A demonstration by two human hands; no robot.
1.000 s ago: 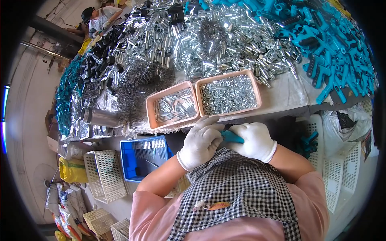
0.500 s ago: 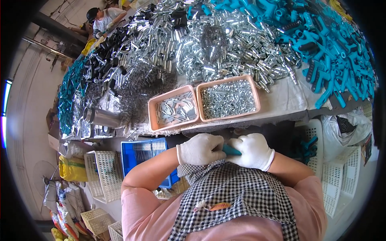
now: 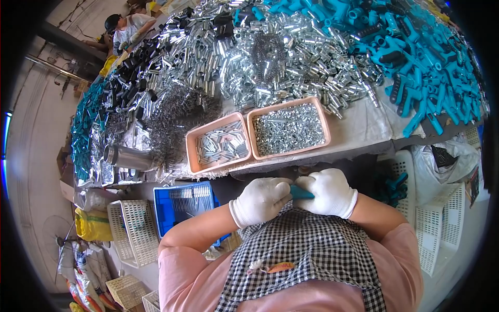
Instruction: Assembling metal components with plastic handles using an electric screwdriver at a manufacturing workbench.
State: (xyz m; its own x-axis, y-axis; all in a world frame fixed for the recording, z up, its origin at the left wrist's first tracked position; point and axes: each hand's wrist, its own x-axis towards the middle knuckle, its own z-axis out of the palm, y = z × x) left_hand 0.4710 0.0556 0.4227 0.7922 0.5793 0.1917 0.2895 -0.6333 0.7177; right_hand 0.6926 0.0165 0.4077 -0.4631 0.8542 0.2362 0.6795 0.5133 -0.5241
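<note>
Both my hands wear white gloves and meet in front of the checked apron (image 3: 306,244). My right hand (image 3: 331,193) is wrapped round a teal plastic part (image 3: 301,193), whose far side is hidden in the palm. My left hand (image 3: 262,200) is closed, its fingertips against the left end of that part; whatever they pinch there cannot be made out. Just beyond the hands, on the table edge, stand two pink trays. The left tray (image 3: 192,156) has short metal pins in it, the right tray (image 3: 327,125) many small metal pieces.
Heaps of metal fittings (image 3: 244,78), dark springs (image 3: 179,112) and teal pistol-shaped housings (image 3: 431,78) cover the table. A blue crate (image 3: 162,208) and white baskets (image 3: 125,229) stand left, another white basket (image 3: 429,234) right. Far left, another person (image 3: 127,31) works at the table.
My left hand has turned, its fingers now closing against the teal part's end where a gap showed between them. My right hand keeps its grip. The view has shifted slightly.
</note>
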